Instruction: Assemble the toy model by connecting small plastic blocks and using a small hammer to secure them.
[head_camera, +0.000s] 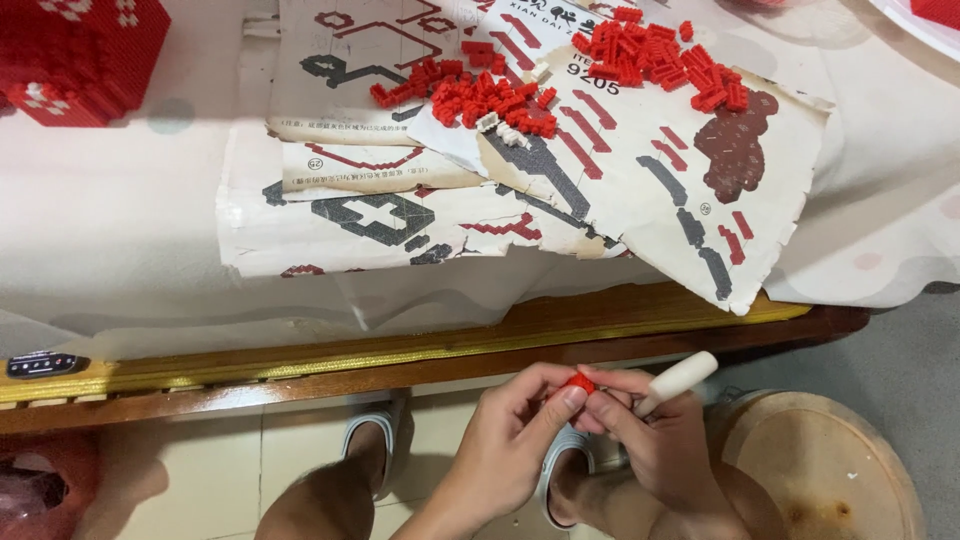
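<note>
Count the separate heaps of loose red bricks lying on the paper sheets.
2: one heap sits on the sheets near the middle, the other heap lies farther right near the top edge. More may lie outside the view.

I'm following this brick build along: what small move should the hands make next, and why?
Probably press the small red piece together firmly. Both the left hand and the right hand pinch it at their fingertips, below the table edge, while the right hand also holds a white tool.

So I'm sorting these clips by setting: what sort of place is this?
Probably a room at home, used for a brick-building hobby. Torn instruction sheets and loose red bricks lie on a cloth-covered wooden table, above a tiled floor, slippers and a round wooden stool.
</note>
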